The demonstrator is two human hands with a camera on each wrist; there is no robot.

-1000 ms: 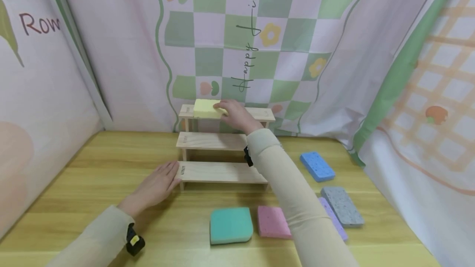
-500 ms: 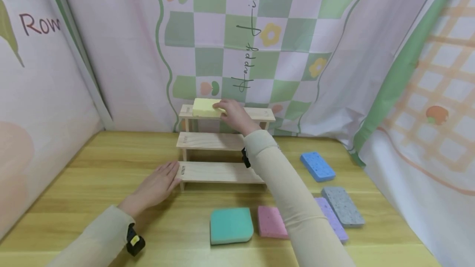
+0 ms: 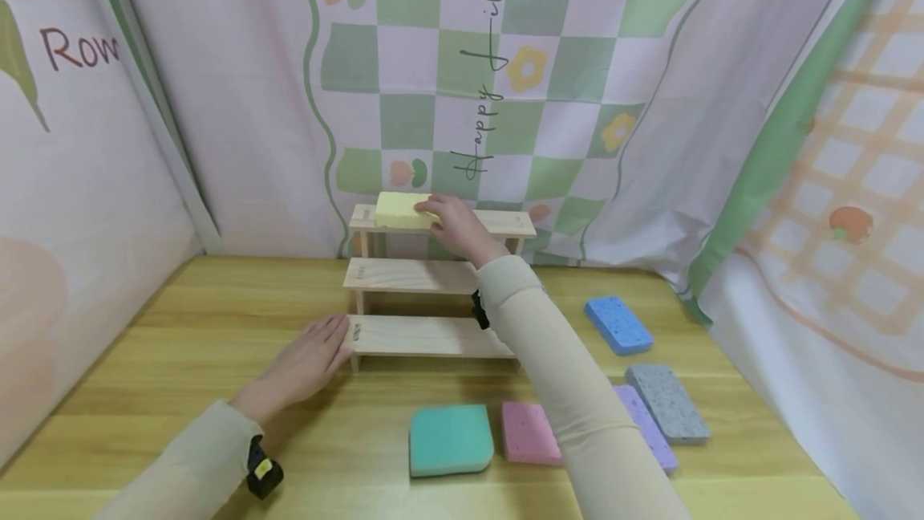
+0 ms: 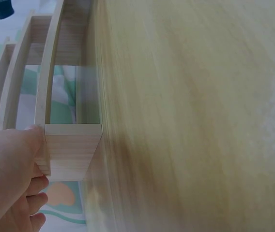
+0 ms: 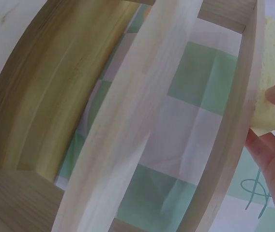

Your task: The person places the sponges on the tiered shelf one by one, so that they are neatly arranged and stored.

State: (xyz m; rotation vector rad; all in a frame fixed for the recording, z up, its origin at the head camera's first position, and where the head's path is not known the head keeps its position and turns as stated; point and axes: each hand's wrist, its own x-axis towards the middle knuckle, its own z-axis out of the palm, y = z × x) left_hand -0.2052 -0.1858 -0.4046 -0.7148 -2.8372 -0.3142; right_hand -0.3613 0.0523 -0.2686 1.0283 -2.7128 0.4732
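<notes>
Head cam fwd/down; wrist cams close-up, all share rack [image 3: 426, 335]

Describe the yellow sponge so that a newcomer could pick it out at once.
Start at the wooden stand on the table, then go up to its top shelf. There, left of centre, the right hand grips the yellow sponge. It alone is yellow; the other sponges lie on the table.

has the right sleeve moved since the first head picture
Yes, slightly left: in the head view, the right sleeve now covers less of the purple sponge and a little more of the pink sponge than at first.
</notes>
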